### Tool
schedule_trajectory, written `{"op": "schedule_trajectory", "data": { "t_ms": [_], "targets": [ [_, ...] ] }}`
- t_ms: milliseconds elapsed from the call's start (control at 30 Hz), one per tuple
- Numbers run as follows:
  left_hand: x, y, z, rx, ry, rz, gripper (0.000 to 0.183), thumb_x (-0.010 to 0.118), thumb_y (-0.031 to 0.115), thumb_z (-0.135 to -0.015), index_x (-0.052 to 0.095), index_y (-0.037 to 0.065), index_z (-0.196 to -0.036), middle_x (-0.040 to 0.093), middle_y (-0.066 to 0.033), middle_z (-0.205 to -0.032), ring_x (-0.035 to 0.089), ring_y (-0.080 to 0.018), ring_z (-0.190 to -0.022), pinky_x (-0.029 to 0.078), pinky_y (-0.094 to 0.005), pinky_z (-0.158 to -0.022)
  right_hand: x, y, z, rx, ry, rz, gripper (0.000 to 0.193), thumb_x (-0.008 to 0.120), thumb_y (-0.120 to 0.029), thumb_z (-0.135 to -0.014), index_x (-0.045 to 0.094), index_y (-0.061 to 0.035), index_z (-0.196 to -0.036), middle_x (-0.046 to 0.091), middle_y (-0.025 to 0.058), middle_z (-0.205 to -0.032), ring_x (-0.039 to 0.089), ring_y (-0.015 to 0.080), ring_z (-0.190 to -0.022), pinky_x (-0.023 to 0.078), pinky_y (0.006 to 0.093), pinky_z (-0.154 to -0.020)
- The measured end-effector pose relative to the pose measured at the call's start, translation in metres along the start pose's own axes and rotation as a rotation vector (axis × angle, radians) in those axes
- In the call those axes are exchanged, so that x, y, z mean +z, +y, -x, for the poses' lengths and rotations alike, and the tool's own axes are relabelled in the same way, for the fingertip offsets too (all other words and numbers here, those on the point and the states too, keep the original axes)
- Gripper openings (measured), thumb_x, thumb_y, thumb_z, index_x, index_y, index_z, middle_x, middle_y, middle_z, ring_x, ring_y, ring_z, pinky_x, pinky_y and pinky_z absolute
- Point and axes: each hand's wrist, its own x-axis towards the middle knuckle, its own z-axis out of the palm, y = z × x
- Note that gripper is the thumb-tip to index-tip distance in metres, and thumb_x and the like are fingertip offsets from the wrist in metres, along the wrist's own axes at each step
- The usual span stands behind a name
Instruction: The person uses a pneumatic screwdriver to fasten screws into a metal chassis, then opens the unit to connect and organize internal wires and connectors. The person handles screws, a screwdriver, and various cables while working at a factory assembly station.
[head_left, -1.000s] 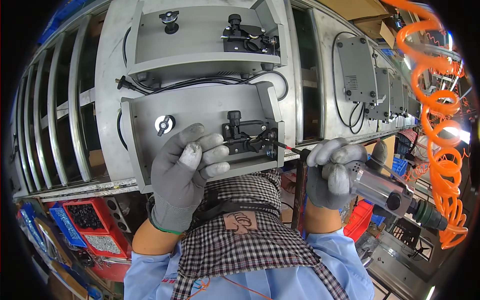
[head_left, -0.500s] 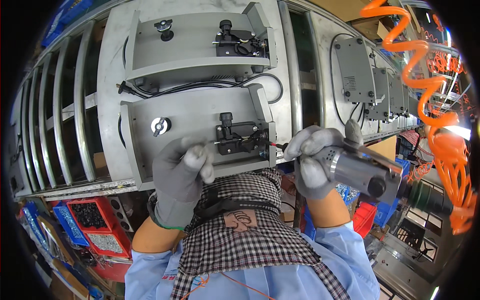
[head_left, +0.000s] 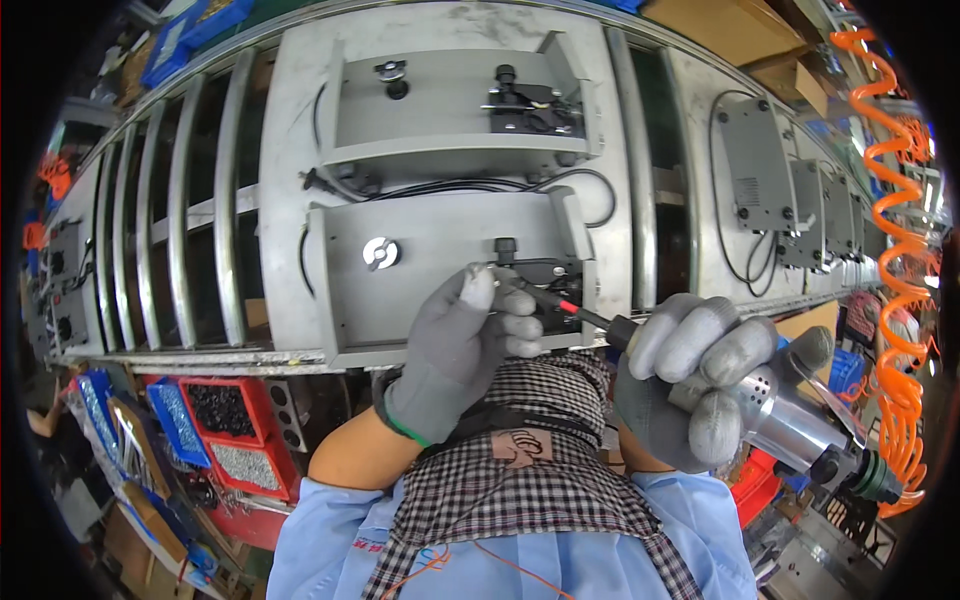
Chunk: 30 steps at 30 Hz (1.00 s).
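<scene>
My right hand [head_left: 700, 375], in a grey glove, is closed around a silver, pistol-shaped air screwdriver [head_left: 795, 425]. Its long dark bit with a red band [head_left: 570, 307] points left over the nearer grey metal housing [head_left: 385, 310]. At the tip of that bit, my gloved left hand [head_left: 475, 325] has its thumb and fingers pinched together; whatever is between them is too small to make out. Behind the fingertips, a black clamp-like mechanism [head_left: 545, 268] sits at the housing's right end, partly covered. A round silver-and-black knob [head_left: 380, 253] stands at the housing's left.
A second grey housing [head_left: 430, 115] lies beyond, with a black power cord [head_left: 450, 187] between the two. Metal rollers [head_left: 185, 210] run to the left, and more grey units [head_left: 757, 165] stand right. Red bins of small parts [head_left: 245, 465] sit lower left; a coiled orange hose [head_left: 885, 210] hangs right.
My left hand has moved up and right to the bit's tip. The screwdriver's bit has drawn back from the black mechanism, and its body has tilted lower right. The whole view has shifted.
</scene>
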Motion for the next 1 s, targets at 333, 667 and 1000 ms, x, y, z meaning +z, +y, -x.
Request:
{"op": "schedule_trajectory", "data": {
  "t_ms": [333,667,1000],
  "targets": [
    [-0.009,-0.001,-0.002,-0.030,-0.112,0.070,0.033,0.050,0.032,-0.100,0.052,0.000,-0.107,0.059,-0.0071,-0.082,0.060,-0.0165,-0.070,0.056,-0.0304,-0.060,0.004,-0.005,0.006,0.171,0.086,-0.035,0.031,0.077,-0.018,-0.081,0.056,-0.0009,-0.096,0.058,0.0117,-0.076,0.059,0.0232,-0.064,0.055,0.0351,-0.055],
    [-0.007,-0.001,0.000,-0.079,-0.132,0.064,0.035,0.050,0.034,-0.099,0.052,0.001,-0.108,0.060,-0.0073,-0.081,0.061,-0.0164,-0.067,0.053,-0.0294,-0.056,0.003,-0.007,0.003,0.142,0.047,-0.025,0.034,0.079,-0.021,-0.079,0.060,-0.0046,-0.101,0.062,0.0085,-0.087,0.064,0.0239,-0.072,0.057,0.0361,-0.058],
    [-0.003,-0.001,-0.003,-0.110,-0.082,0.111,0.036,0.050,0.038,-0.099,0.053,0.003,-0.104,0.060,-0.0059,-0.075,0.061,-0.0161,-0.062,0.051,-0.0294,-0.052,0.009,-0.012,0.006,0.199,0.147,-0.024,0.041,0.083,-0.029,-0.074,0.057,-0.0064,-0.095,0.059,0.0105,-0.076,0.063,0.0228,-0.073,0.055,0.0346,-0.061]
  ]
}}
